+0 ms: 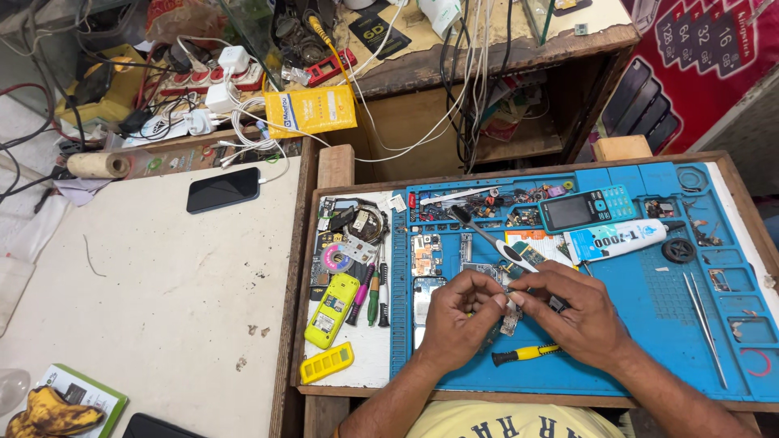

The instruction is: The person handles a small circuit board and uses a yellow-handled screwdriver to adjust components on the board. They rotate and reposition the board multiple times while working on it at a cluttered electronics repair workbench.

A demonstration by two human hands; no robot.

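Together, both hands' fingers (497, 302) pinch a small part (511, 321) — perhaps a circuit board — over the blue mat (649, 324).

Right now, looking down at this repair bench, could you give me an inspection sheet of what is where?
Surface: blue rubber work mat with moulded compartments, set in a wooden tray.
Job's things: small circuit part pinched between both hands; details too small to tell.
Clutter: yellow-handled screwdriver under the hands, white glue tube, teal keypad phone, metal tweezers, yellow phone shell, black brush.
Grips: left hand and right hand both closed on the part.
Cables: white charger leads tangled at the back shelf.
Surroundings: black smartphone on a pale table, banana peel at the lower left corner.
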